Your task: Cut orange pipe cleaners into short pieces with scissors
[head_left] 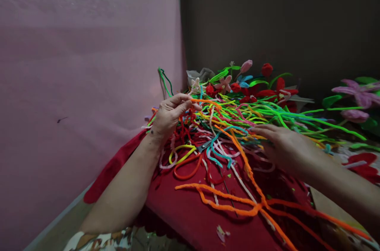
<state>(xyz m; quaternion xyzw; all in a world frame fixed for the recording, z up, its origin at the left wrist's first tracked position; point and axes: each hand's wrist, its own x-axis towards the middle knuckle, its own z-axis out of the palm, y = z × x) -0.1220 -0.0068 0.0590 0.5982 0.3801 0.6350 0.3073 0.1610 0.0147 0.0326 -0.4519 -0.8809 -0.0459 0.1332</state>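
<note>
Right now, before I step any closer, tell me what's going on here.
A person's left hand pinches an orange fuzzy strip over a heap of coloured strips. The right hand is at the heap's near side; whether it grips anything can't be told. A twisted orange piece lies nearer the wearer, over the red cloth. Scissors lie among the strips, and fuzzy flowers sit behind the heap.

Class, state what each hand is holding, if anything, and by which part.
The left hand pinches an orange fuzzy stem near one end. The right hand is at the pile of stems; whether it grips anything cannot be told.
</note>
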